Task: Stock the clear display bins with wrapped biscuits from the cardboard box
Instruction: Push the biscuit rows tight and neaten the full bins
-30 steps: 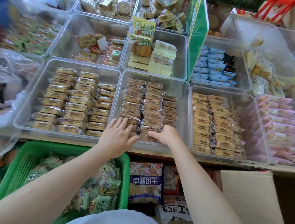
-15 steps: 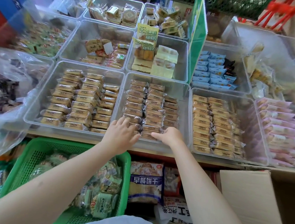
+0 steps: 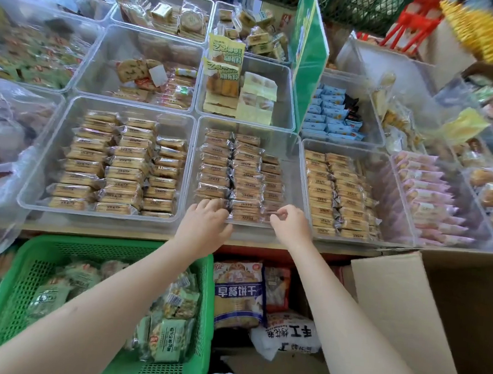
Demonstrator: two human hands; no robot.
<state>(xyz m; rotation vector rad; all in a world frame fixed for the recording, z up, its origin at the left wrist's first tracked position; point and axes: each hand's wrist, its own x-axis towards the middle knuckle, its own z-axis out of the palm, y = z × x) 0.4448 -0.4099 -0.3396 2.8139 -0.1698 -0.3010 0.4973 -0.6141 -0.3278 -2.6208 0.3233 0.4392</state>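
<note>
you can read "早餐饼干" in white on the blue band of the biscuit bag (image 3: 238, 294) standing below the shelf edge, between your forearms; just right of it a white bag (image 3: 287, 333) carries large dark characters, "手工" clear, the rest too creased to read; up in the middle bin two yellow-green packets (image 3: 225, 56) show "有颜有料" under larger lettering you cannot make out; print on the wrapped biscuits (image 3: 244, 180) is too small to read

Bare strip behind the biscuit rows (image 3: 242, 174) in middle bin (image 3: 295, 173).
</note>
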